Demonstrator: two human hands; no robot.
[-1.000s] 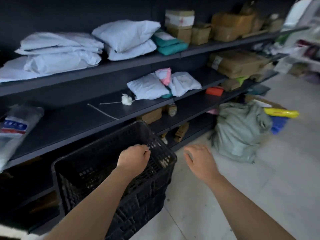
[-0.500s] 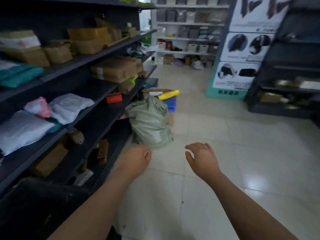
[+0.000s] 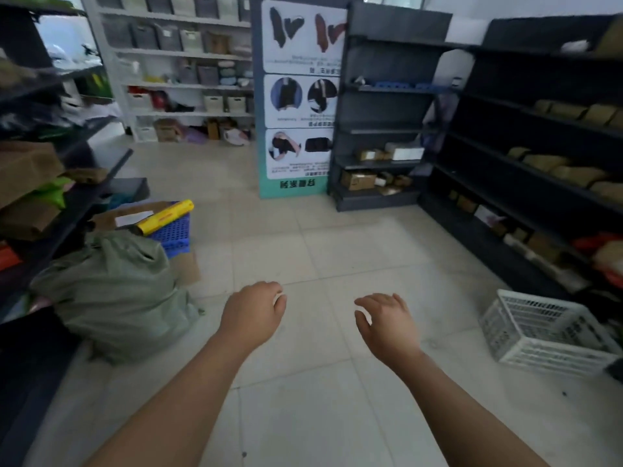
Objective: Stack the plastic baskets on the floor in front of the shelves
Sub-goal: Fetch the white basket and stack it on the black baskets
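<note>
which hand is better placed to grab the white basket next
Probably the right hand. It is empty with fingers loosely spread, and the white basket lies on the floor to its right by the dark shelves. The left hand, also empty, is farther across.

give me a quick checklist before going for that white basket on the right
1. Left hand free: ok, loosely curled, holding nothing.
2. Right hand free: ok, open, holding nothing.
3. White basket in sight: ok, on the floor by the dark right shelves.
4. Basket sits flat: not ok, it looks tilted.
5. Basket empty: cannot tell, the inside is only partly shown.
6. Path clear: ok, bare tiled floor between the hands and the basket; green sack lies off to the left.
</note>
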